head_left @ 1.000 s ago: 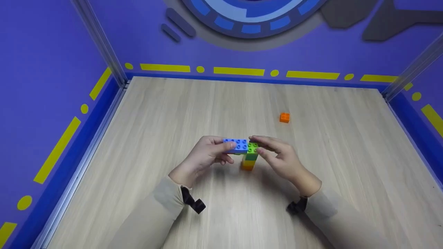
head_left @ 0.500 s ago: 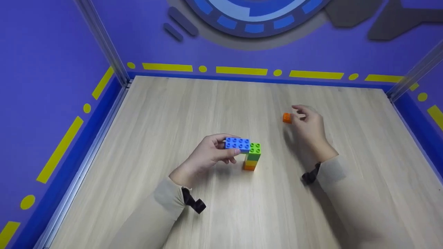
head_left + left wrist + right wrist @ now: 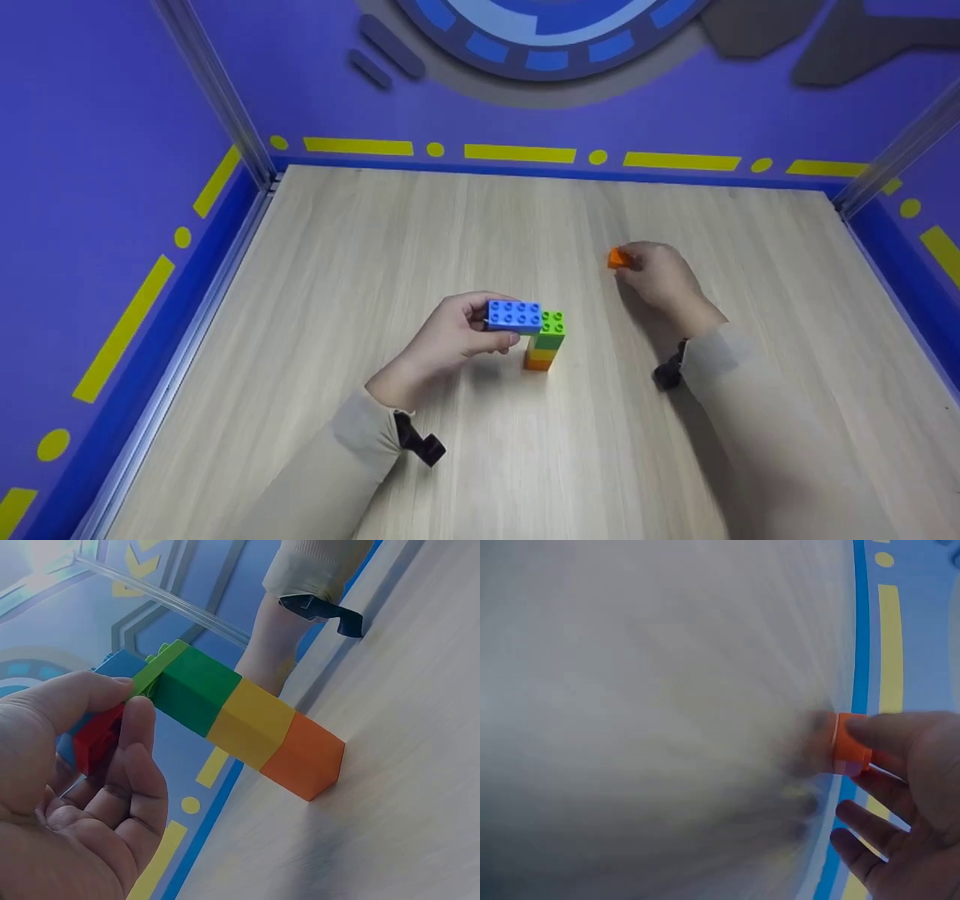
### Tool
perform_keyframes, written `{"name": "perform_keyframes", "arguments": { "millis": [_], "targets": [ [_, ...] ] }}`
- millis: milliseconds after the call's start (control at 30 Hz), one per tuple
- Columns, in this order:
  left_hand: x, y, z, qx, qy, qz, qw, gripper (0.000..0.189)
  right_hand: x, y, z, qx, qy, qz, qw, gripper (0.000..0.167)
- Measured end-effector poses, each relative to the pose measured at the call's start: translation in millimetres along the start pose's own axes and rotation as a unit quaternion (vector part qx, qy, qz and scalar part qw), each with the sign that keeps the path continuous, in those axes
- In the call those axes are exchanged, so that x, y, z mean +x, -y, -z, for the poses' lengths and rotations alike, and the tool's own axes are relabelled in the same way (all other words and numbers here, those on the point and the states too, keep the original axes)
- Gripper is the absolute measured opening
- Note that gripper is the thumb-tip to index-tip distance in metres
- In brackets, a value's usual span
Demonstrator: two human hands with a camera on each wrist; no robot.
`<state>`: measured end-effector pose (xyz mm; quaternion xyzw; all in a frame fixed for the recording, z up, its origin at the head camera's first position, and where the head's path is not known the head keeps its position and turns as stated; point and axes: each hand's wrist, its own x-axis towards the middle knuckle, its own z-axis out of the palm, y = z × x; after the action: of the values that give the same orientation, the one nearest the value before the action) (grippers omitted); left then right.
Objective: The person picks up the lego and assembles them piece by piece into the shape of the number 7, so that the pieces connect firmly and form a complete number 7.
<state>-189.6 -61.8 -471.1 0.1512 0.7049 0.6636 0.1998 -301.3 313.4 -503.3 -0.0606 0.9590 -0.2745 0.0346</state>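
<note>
My left hand (image 3: 457, 334) pinches the blue brick (image 3: 514, 315), which juts leftward from the top of a small tower. In the left wrist view a red brick (image 3: 97, 741) hangs under the blue one, partly behind the fingers. A thin light green piece (image 3: 161, 669) tops the tower, over a dark green brick (image 3: 196, 690), a yellow brick (image 3: 251, 720) and an orange brick (image 3: 306, 757) on the table. Farther back, my right hand (image 3: 664, 281) holds a loose orange brick (image 3: 849, 746) between thumb and index finger, low at the table's surface.
The wooden table (image 3: 360, 247) is walled by purple panels (image 3: 525, 120) with yellow markings at the back and sides. A metal rail (image 3: 172, 337) runs along the left edge.
My right hand has left the tower, reached back and right, and closed its thumb and finger on the loose orange brick. The left hand stays at the blue brick.
</note>
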Motion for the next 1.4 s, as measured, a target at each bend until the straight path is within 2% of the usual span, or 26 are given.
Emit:
{"name": "perform_keyframes", "arguments": {
  "millis": [167,300,567,700,967,1100,1400],
  "targets": [
    [1.6,2.1,-1.0,0.007,-0.004,-0.005,1.0,0.053,-7.0,5.5,-1.9,-0.028,-0.017,-0.012,0.9994,0.036],
    [2.9,3.0,-1.5,0.015,-0.006,-0.011,0.9998,0.052,-15.3,12.1,-2.7,-0.021,-0.029,-0.001,0.9994,0.036],
    [1.9,2.0,-3.9,0.008,-0.01,-0.013,0.9998,0.053,-41.3,42.7,4.7,0.028,-0.071,0.058,0.9954,0.034],
    [2.9,2.5,-4.7,0.007,-0.018,-0.013,0.9997,0.049,-55.5,60.3,11.0,0.069,-0.081,0.077,0.9913,0.033],
    [2.6,1.1,-5.8,0.028,-0.033,-0.003,0.9991,0.045,-81.2,87.3,16.8,0.157,-0.097,0.129,0.9744,0.035],
    [2.0,0.6,-5.1,0.038,-0.033,-0.001,0.9987,0.046,-91.8,96.9,16.0,0.173,-0.09,0.144,0.97,0.036],
    [1.2,-0.4,-5.0,0.059,-0.032,0.0,0.9978,0.046,-106.8,109.5,8.1,0.207,-0.045,0.165,0.9633,0.034]
  ]
}}
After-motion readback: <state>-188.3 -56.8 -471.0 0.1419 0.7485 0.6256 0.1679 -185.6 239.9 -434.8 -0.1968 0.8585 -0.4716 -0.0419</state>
